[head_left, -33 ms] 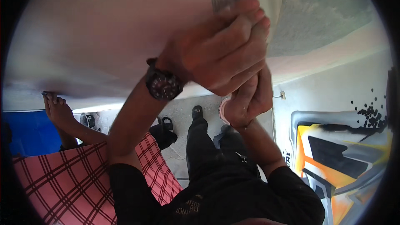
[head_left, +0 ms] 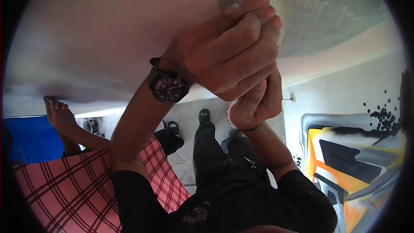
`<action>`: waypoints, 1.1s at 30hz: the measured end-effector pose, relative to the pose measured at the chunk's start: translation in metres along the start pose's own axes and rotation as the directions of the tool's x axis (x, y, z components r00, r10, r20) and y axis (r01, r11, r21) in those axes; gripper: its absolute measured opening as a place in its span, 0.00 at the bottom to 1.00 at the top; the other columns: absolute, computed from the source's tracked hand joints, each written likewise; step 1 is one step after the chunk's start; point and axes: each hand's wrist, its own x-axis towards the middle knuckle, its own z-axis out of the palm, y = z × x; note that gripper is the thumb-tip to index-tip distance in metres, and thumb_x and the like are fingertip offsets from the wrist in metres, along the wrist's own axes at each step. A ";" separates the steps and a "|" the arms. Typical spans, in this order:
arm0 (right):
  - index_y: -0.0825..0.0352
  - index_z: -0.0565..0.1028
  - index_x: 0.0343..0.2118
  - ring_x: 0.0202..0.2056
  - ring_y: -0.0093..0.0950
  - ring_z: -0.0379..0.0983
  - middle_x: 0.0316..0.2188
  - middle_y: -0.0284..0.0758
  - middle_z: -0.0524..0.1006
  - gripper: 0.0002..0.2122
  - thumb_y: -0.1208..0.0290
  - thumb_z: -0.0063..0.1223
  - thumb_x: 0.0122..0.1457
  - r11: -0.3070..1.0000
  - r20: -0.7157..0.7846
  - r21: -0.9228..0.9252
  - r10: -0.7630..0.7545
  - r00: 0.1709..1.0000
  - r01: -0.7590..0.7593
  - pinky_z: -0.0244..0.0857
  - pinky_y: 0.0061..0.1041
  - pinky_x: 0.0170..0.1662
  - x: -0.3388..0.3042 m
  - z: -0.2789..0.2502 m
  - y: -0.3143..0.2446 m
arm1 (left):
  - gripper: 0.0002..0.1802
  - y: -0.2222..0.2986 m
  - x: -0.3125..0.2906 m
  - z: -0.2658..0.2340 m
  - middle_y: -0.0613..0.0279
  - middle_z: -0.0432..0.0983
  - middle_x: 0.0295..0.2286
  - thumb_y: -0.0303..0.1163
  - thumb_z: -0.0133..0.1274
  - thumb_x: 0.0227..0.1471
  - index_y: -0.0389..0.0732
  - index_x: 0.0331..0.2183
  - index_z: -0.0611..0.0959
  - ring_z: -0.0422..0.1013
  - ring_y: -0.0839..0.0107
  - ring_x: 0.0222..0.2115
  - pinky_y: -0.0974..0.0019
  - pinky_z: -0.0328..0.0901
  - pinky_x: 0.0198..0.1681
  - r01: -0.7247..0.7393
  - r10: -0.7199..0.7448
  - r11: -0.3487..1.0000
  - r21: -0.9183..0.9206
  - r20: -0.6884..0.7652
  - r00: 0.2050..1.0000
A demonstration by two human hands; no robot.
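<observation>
Both my hands are raised together against a smooth pinkish panel [head_left: 120, 30] with a rough grey patch [head_left: 332, 17]. My left hand [head_left: 233, 54], with a black watch [head_left: 168, 87] at its wrist, is closed round a putty knife. The knife's flat pale blade [head_left: 278, 0] widens upward against the grey patch; its handle is hidden by my fingers. My right hand [head_left: 261, 103] sits just below, touching the left, its fingers curled; what they grip is hidden. White dust shows on my left fingers.
Left of me stands a person in a red checked garment [head_left: 64, 190], a hand [head_left: 60, 116] raised at the panel's lower edge. A blue surface [head_left: 32, 138] lies behind that arm. A painted wall [head_left: 349, 155] is on the right. Behind my right hand shows a round pink-and-white thing [head_left: 230, 114].
The putty knife's blade has shifted slightly, and its upper edge now shows clearly above my fingers. My hands have barely moved and keep their grip.
</observation>
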 end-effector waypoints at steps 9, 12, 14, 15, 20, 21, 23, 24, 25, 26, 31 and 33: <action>0.82 0.69 0.51 0.20 0.19 0.68 0.21 0.35 0.75 0.19 0.68 0.38 0.68 0.998 0.026 -0.013 -0.066 0.997 0.067 0.60 0.16 0.25 0.002 -0.002 0.000 | 0.06 -0.004 -0.003 0.001 0.54 0.81 0.35 0.22 0.60 0.47 0.31 0.31 0.86 0.77 0.61 0.43 0.58 0.78 0.47 -0.030 0.031 0.999 0.027 -0.047 0.998; 0.81 0.70 0.51 0.20 0.19 0.68 0.21 0.35 0.74 0.19 0.69 0.39 0.68 0.999 0.042 0.042 0.014 0.999 -0.015 0.61 0.17 0.24 -0.006 -0.006 -0.005 | 0.06 0.002 -0.004 -0.004 0.54 0.81 0.36 0.22 0.60 0.47 0.31 0.31 0.86 0.77 0.61 0.43 0.58 0.78 0.46 0.072 -0.072 0.997 -0.007 -0.008 0.997; 0.81 0.70 0.51 0.20 0.19 0.68 0.21 0.35 0.74 0.18 0.69 0.39 0.68 0.999 0.029 0.007 -0.046 0.999 0.046 0.61 0.17 0.24 0.002 0.000 -0.005 | 0.07 -0.006 0.001 -0.003 0.54 0.80 0.37 0.21 0.60 0.48 0.31 0.32 0.86 0.77 0.61 0.43 0.58 0.78 0.46 0.026 -0.027 1.000 -0.006 -0.085 0.996; 0.81 0.70 0.51 0.20 0.19 0.68 0.20 0.35 0.74 0.18 0.69 0.40 0.68 0.994 0.020 -0.027 -0.105 0.994 0.105 0.61 0.17 0.24 0.004 0.002 -0.005 | 0.07 -0.003 -0.001 -0.003 0.54 0.80 0.37 0.21 0.60 0.48 0.31 0.32 0.86 0.77 0.61 0.43 0.58 0.78 0.46 0.026 -0.026 1.000 -0.007 -0.088 0.996; 0.81 0.70 0.51 0.19 0.19 0.69 0.20 0.34 0.74 0.18 0.70 0.40 0.67 0.998 0.041 0.024 -0.067 0.997 0.066 0.62 0.17 0.24 0.003 0.001 -0.010 | 0.08 -0.002 -0.001 -0.009 0.53 0.80 0.38 0.22 0.60 0.48 0.31 0.33 0.86 0.77 0.61 0.43 0.58 0.79 0.46 0.028 -0.028 0.999 0.027 -0.015 1.000; 0.81 0.70 0.51 0.19 0.19 0.69 0.20 0.34 0.74 0.18 0.70 0.40 0.67 0.992 0.023 -0.008 -0.127 0.992 0.127 0.62 0.17 0.24 0.007 0.004 -0.010 | 0.08 -0.004 -0.002 -0.009 0.53 0.80 0.38 0.22 0.60 0.48 0.31 0.33 0.86 0.77 0.61 0.43 0.58 0.79 0.46 0.027 -0.027 0.999 0.032 -0.013 1.000; 0.81 0.70 0.50 0.19 0.19 0.69 0.20 0.34 0.75 0.17 0.70 0.40 0.67 0.998 0.029 0.018 -0.066 0.997 0.066 0.62 0.17 0.24 -0.001 0.000 -0.010 | 0.07 -0.005 -0.004 -0.007 0.53 0.80 0.38 0.22 0.61 0.47 0.30 0.32 0.86 0.77 0.61 0.43 0.58 0.79 0.46 0.001 0.000 0.999 0.034 -0.040 0.999; 0.81 0.70 0.50 0.19 0.19 0.69 0.20 0.34 0.75 0.17 0.70 0.40 0.67 0.999 0.038 0.049 -0.005 0.999 0.003 0.62 0.17 0.24 -0.005 -0.002 -0.010 | 0.07 -0.001 -0.007 -0.007 0.53 0.80 0.38 0.22 0.61 0.47 0.30 0.32 0.86 0.77 0.61 0.43 0.58 0.79 0.46 0.002 0.000 1.000 0.031 -0.043 0.999; 0.81 0.70 0.50 0.19 0.19 0.69 0.20 0.34 0.75 0.17 0.70 0.40 0.67 0.999 0.037 0.053 -0.009 0.999 0.007 0.62 0.17 0.24 -0.007 -0.002 -0.009 | 0.08 0.004 -0.009 -0.009 0.53 0.80 0.37 0.22 0.61 0.47 0.30 0.32 0.86 0.77 0.61 0.42 0.58 0.78 0.46 0.044 -0.044 0.999 -0.025 -0.015 0.999; 0.80 0.70 0.50 0.20 0.19 0.69 0.20 0.34 0.74 0.17 0.70 0.40 0.67 1.000 0.029 0.006 -0.003 1.000 0.002 0.62 0.17 0.25 -0.009 -0.002 -0.008 | 0.08 0.006 -0.009 -0.010 0.53 0.80 0.37 0.22 0.61 0.46 0.30 0.32 0.86 0.77 0.60 0.42 0.58 0.78 0.46 0.088 -0.087 0.993 -0.081 0.016 0.996; 0.80 0.70 0.50 0.19 0.18 0.66 0.20 0.33 0.73 0.17 0.70 0.39 0.67 0.997 0.016 0.067 0.043 0.999 -0.044 0.60 0.18 0.24 -0.007 0.002 -0.011 | 0.09 0.000 -0.006 -0.010 0.54 0.80 0.37 0.22 0.61 0.47 0.30 0.33 0.86 0.77 0.60 0.42 0.57 0.78 0.47 0.035 -0.035 0.999 -0.023 -0.022 0.999; 0.80 0.70 0.50 0.19 0.17 0.65 0.20 0.33 0.73 0.17 0.70 0.40 0.67 0.992 0.016 0.104 0.064 0.998 -0.066 0.60 0.18 0.23 -0.009 0.002 -0.008 | 0.09 -0.002 -0.006 -0.011 0.54 0.80 0.37 0.22 0.61 0.47 0.29 0.33 0.86 0.77 0.60 0.42 0.57 0.78 0.47 0.060 -0.060 0.997 -0.045 0.012 0.998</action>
